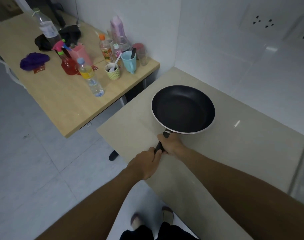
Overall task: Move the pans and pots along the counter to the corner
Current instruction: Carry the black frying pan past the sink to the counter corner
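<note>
From the head camera, a black non-stick frying pan (pixel 183 109) sits over the beige counter (pixel 234 153), a short way from the corner where the two white walls meet; whether its base touches the surface cannot be told. Its black handle (pixel 159 146) points back toward the person. The right hand (pixel 171 144) has its fingers curled round the handle nearer the pan, and the left hand (pixel 146 164) grips the handle's end, just behind. To the left stands a wooden table (pixel 61 110) bearing a water bottle (pixel 91 80), a teal mug (pixel 129 62) and a purple cloth (pixel 34 60).
</note>
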